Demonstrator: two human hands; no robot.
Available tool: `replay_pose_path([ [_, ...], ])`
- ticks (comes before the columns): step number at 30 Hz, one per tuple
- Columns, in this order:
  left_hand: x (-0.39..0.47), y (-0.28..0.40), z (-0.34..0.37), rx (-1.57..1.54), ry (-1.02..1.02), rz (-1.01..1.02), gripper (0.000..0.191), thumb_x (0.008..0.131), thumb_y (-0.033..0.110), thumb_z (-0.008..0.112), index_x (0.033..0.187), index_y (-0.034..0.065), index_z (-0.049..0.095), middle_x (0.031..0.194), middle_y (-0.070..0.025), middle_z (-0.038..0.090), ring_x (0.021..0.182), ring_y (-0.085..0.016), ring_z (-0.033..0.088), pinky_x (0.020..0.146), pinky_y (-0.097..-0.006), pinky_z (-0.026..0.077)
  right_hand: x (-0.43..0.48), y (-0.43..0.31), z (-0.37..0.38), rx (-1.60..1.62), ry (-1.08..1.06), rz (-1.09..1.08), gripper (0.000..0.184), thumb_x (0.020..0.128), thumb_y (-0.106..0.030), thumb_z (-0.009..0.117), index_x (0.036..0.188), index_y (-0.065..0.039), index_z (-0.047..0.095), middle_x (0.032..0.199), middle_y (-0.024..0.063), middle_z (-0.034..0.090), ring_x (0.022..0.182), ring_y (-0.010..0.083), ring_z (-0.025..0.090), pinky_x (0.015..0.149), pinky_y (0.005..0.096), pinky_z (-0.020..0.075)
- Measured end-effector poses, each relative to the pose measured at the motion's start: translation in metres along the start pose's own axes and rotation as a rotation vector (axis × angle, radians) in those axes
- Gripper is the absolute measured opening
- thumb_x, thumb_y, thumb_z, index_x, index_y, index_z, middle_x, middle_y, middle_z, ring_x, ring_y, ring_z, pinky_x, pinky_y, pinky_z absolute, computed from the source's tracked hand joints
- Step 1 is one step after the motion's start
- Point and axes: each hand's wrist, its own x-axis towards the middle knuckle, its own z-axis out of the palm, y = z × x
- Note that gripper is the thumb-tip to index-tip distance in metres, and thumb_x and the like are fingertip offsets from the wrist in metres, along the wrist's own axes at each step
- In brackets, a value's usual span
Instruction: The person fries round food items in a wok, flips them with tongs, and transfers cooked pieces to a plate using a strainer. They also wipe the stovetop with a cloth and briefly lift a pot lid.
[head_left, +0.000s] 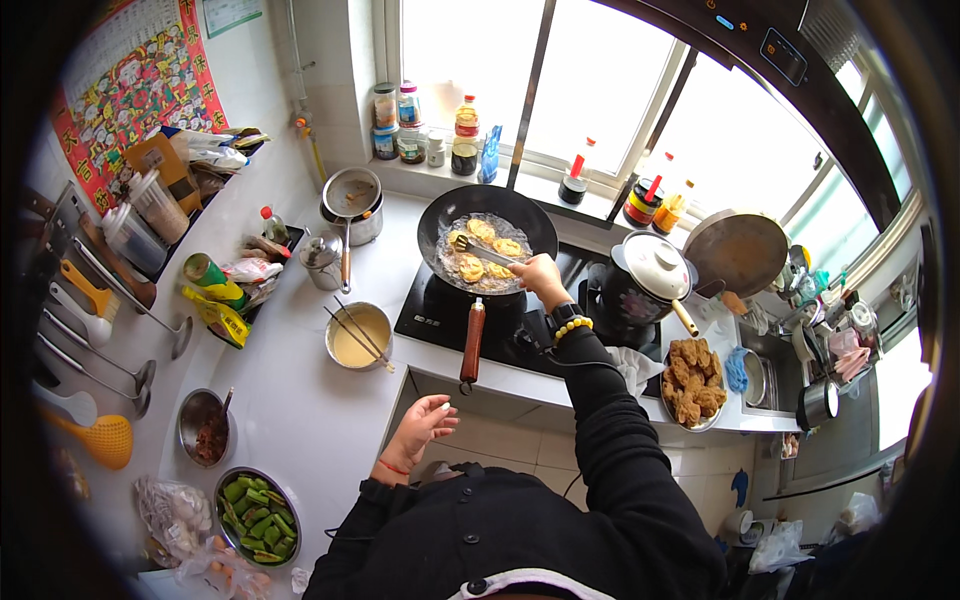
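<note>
My right hand (541, 277) grips metal tongs (491, 255), whose dark tips reach among several battered pieces (471, 268) frying in bubbling oil. The black wok (536, 212) stands on the cooktop, its wooden handle (472, 341) pointing towards me. My left hand (420, 431) hovers in front of the counter's edge with fingers apart, holding nothing. Left of the cooktop is a metal bowl of pale batter (352, 346), with chopsticks (364, 337) resting in it. Browned fried pieces (694, 379) are heaped on a plate at the right.
A lidded pot (651, 266) stands right of the wok. On the left counter are a bowl of meat (211, 439) and a bowl of green peppers (259, 517). A strainer (351, 193) rests over a pot behind. Bottles line the windowsill (540, 196). A sink (780, 364) lies far right.
</note>
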Motion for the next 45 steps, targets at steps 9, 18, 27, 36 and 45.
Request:
replay_pose_path([
  [9, -0.003, 0.000, -0.004, 0.003, 0.004, 0.003, 0.039, 0.098, 0.019, 0.060, 0.132, 0.0024, 0.049, 0.115, -0.0100, 0.061, 0.099, -0.018, 0.064, 0.082, -0.0300, 0.053, -0.060, -0.022, 0.027, -0.611, 0.364, -0.602, 0.027, 0.080, -0.031, 0.075, 0.090, -0.008, 0.063, 0.088, 0.0095, 0.068, 0.085, 0.0292, 0.067, 0.073, 0.0397, 0.0531],
  [18, -0.003, 0.003, 0.000, 0.011, -0.024, 0.004, 0.037, 0.099, 0.018, 0.059, 0.131, 0.0024, 0.050, 0.114, -0.0111, 0.062, 0.101, -0.019, 0.063, 0.084, -0.0308, 0.054, -0.103, -0.018, -0.007, -0.516, 0.397, -0.536, 0.032, 0.081, -0.034, 0.074, 0.097, -0.007, 0.066, 0.089, 0.0128, 0.069, 0.086, 0.0328, 0.067, 0.073, 0.0439, 0.0518],
  [27, -0.003, -0.002, 0.005, 0.033, -0.017, -0.006, 0.036, 0.099, 0.017, 0.057, 0.131, 0.0022, 0.050, 0.114, -0.0120, 0.062, 0.100, -0.019, 0.064, 0.084, -0.0314, 0.055, -0.155, 0.028, -0.040, -0.383, 0.562, -0.349, 0.036, 0.079, -0.040, 0.075, 0.086, -0.006, 0.064, 0.072, 0.0126, 0.065, 0.073, 0.0342, 0.065, 0.062, 0.0452, 0.0484],
  [36, -0.007, -0.009, 0.023, 0.021, -0.020, -0.009, 0.035, 0.099, 0.016, 0.056, 0.130, 0.0019, 0.050, 0.113, -0.0119, 0.062, 0.100, -0.020, 0.065, 0.084, -0.0312, 0.055, -0.177, 0.058, -0.036, -0.366, 0.619, -0.387, 0.033, 0.081, -0.036, 0.075, 0.089, -0.007, 0.062, 0.070, 0.0112, 0.062, 0.070, 0.0343, 0.063, 0.060, 0.0448, 0.0480],
  [45, -0.017, -0.028, 0.045, 0.000, 0.019, 0.008, 0.033, 0.100, 0.017, 0.056, 0.129, 0.0031, 0.051, 0.113, -0.0118, 0.062, 0.100, -0.020, 0.065, 0.084, -0.0321, 0.055, -0.189, 0.065, -0.045, -0.381, 0.578, -0.372, 0.034, 0.083, -0.035, 0.073, 0.098, -0.005, 0.063, 0.088, 0.0134, 0.067, 0.084, 0.0353, 0.065, 0.069, 0.0440, 0.0513],
])
